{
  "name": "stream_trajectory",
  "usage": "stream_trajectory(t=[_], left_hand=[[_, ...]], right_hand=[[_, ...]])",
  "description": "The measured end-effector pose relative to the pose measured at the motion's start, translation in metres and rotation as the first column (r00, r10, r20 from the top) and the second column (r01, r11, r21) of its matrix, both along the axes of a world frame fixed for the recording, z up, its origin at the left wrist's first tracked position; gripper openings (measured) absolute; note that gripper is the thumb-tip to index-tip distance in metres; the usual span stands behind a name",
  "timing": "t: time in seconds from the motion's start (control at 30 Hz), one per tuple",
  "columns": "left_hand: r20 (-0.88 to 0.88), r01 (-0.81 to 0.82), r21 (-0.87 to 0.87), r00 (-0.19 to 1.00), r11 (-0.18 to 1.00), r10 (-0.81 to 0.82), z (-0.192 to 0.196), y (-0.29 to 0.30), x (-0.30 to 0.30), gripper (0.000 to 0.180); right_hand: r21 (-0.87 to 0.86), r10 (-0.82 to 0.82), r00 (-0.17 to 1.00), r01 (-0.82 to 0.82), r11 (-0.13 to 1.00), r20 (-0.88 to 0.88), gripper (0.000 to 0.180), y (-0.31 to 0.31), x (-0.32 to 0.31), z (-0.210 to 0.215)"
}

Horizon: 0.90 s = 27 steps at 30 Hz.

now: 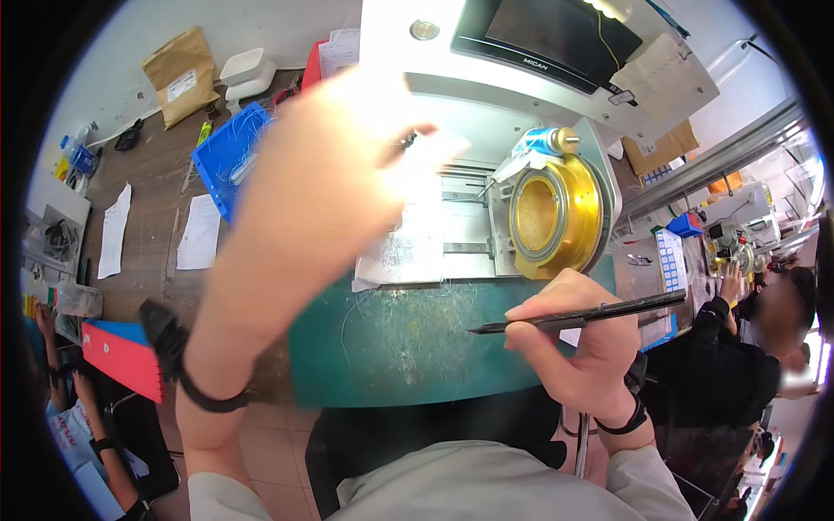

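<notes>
My right hand (578, 343) is closed around a slim black pen (599, 313). The pen lies almost level above the green mat (408, 347), its thin tip pointing left. My left hand (373, 148) reaches up and forward into the bright light of the white machine (591, 113). Glare and motion smear its fingers. A small dark spot shows by the fingertips, too unclear to name. Just right of that hand, a gold ring-shaped wheel (563, 217) is mounted on the machine, with a blue and brass cylinder (549, 141) above it.
White paper (400, 260) lies at the machine's base. A blue tray (228, 156) with thin strands stands left of my forearm, near loose paper sheets (200, 233) and a brown paper bag (181, 76). A dark screen (547, 39) tops the machine. Other people sit on both sides.
</notes>
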<state>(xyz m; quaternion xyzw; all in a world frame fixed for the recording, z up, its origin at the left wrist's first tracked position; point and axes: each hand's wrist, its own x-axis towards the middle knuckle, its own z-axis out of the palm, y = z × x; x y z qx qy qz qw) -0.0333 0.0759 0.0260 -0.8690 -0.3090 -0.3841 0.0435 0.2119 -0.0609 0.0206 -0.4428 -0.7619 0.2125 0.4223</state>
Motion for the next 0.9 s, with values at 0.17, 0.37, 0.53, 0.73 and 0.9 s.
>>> stream_trajectory(t=[0.17,0.37,0.53,0.73,0.9], left_hand=[[-0.055,0.102,-0.089,0.993,0.991,-0.107,-0.012,-0.003,0.02,0.017],[0.09,0.207,-0.731,0.974,0.65,-0.209,0.007,0.026,-0.02,0.016],[0.533,0.503,-0.804,0.846,0.318,0.012,-0.032,0.021,-0.034,0.01],[0.71,0.597,-0.618,0.703,0.512,0.038,-0.062,0.01,-0.024,0.003],[0.574,0.366,-0.535,0.819,0.761,0.009,-0.057,0.005,-0.021,0.004]], right_hand=[[0.009,0.009,1.0,-0.01,1.0,0.029,0.016,-0.006,-0.003,0.004],[0.062,-0.122,0.992,0.121,0.991,0.011,0.015,0.005,-0.016,0.005],[0.224,-0.101,0.993,0.086,0.971,0.057,0.017,0.055,-0.043,0.008],[0.348,-0.108,0.963,0.016,0.937,0.247,0.025,0.076,-0.042,-0.003],[0.409,-0.069,0.947,-0.069,0.91,0.314,0.027,0.081,-0.039,-0.005]])
